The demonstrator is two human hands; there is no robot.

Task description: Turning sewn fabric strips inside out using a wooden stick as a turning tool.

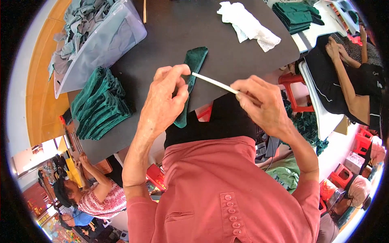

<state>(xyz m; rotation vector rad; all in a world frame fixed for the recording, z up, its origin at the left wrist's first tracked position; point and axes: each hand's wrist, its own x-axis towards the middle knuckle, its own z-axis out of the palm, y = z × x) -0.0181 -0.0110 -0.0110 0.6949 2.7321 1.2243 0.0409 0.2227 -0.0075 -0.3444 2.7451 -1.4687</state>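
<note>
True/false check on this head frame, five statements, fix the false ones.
1. The right hand holds a thin white stick. True.
2. The strip by the left hand is white. False: it is dark green.
3. A green stack lies at the left of the table. True.
4. The white cloth is inside the tub. False: it lies on the table, away from the tub.
5. The tub holds bright red fabric. False: its fabric is greyish.
</note>
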